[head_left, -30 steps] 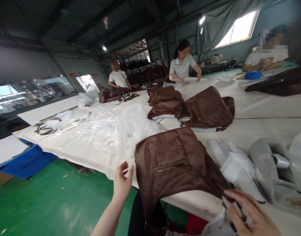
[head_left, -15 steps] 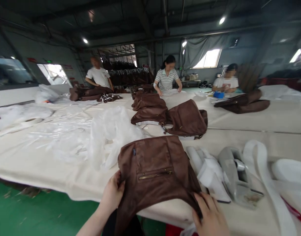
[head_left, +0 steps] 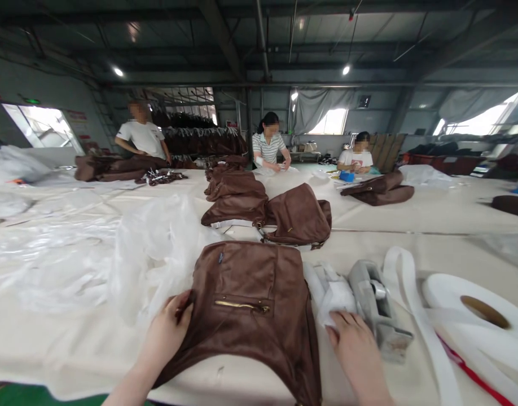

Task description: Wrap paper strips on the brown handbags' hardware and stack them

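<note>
A brown leather handbag (head_left: 250, 282) lies flat in front of me, its gold zipper facing up and its curved strap end toward me. At its left edge, my left hand (head_left: 172, 324) is closed with the bag's side between thumb and fingers. My right hand (head_left: 354, 344) has its fingers curled onto a bundle of soft white wrapping material (head_left: 333, 293), right of the bag. Just beyond those fingers stands a grey tape dispenser (head_left: 375, 304).
A large roll of white strip (head_left: 443, 290) lies at the right, near a red ribbon (head_left: 466, 363). Clear plastic bags (head_left: 153, 242) are heaped on the left. More brown bags (head_left: 299, 214) rest farther back on the cream-covered table (head_left: 432, 220). Several people work behind it.
My right hand has left the bag's lower right part and moved up to the white wrapping. The bag now lies flatter on the table. My view has turned right.
</note>
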Tool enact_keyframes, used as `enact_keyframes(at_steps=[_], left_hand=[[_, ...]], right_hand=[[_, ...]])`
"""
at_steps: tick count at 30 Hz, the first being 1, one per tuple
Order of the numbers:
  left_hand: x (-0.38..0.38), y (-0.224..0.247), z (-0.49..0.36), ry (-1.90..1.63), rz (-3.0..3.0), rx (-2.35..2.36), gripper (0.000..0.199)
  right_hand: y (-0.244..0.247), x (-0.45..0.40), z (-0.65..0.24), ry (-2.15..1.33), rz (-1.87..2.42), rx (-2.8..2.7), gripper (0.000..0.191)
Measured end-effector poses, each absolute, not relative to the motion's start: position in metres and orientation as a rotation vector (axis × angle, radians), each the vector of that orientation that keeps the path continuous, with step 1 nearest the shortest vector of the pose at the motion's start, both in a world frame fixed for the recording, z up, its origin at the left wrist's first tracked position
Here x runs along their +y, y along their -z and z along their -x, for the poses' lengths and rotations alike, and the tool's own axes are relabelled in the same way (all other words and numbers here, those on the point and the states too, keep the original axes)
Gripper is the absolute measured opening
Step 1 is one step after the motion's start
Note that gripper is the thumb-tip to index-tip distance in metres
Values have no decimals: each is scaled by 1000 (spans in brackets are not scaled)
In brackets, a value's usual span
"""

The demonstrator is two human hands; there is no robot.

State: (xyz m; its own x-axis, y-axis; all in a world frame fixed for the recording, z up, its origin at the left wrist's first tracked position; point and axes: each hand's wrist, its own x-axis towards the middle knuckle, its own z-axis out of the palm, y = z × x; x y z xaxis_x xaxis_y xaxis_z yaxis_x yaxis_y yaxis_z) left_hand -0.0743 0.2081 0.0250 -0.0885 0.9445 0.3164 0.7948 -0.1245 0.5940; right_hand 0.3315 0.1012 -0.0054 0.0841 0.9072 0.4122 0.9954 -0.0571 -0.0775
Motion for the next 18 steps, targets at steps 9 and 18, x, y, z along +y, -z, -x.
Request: enact_keyframes(at_steps=[9, 18], left_hand=[[143, -31, 107, -1282, -1950, 1890, 28], [130, -48, 96, -1292, -1968, 1877, 29]], right_hand=[[4, 89, -354, 301, 1980, -1736, 27], [-23, 83, -356, 470, 2219, -1539, 28]])
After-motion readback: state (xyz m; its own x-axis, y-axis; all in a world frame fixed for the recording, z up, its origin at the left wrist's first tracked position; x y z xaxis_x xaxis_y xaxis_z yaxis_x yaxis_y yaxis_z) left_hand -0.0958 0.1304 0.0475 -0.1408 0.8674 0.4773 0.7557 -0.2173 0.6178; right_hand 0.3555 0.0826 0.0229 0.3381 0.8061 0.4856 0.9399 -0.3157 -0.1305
